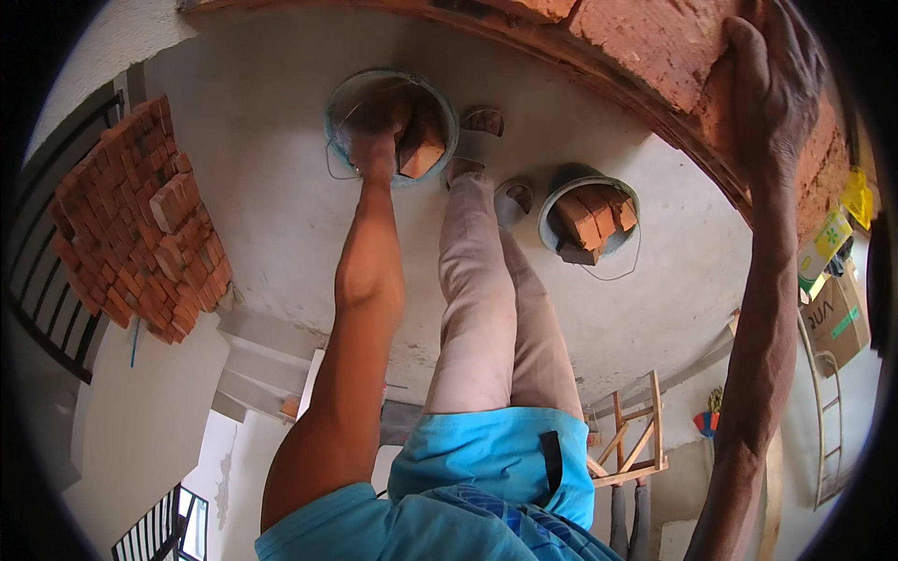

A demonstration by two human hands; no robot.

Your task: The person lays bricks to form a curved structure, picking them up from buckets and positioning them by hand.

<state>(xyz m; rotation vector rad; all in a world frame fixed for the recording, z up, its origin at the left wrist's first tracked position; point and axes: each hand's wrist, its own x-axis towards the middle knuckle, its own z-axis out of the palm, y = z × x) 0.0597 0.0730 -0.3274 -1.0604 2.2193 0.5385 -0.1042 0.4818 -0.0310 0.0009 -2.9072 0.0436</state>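
Observation:
My left hand (379,136) reaches down into a bucket (447,140) with a greenish rim and a wire handle. Its fingers are dark and blurred inside, so I cannot tell whether they grip anything. Beside that hand, a reddish brick (423,150) leans within the bucket. My right hand (778,98) lies on the red brickwork (655,47) at the upper right, its thumb spread apart and no loose object seen in it. The fingertips are partly cut off by the dark rim of the view.
A second bucket (599,176) of bricks stands right of my feet. Stacked bricks (140,220) rise at the left, before a black railing (51,327). A wooden frame (636,435), a cardboard box (839,323) and a ladder-like frame (831,430) are at the right.

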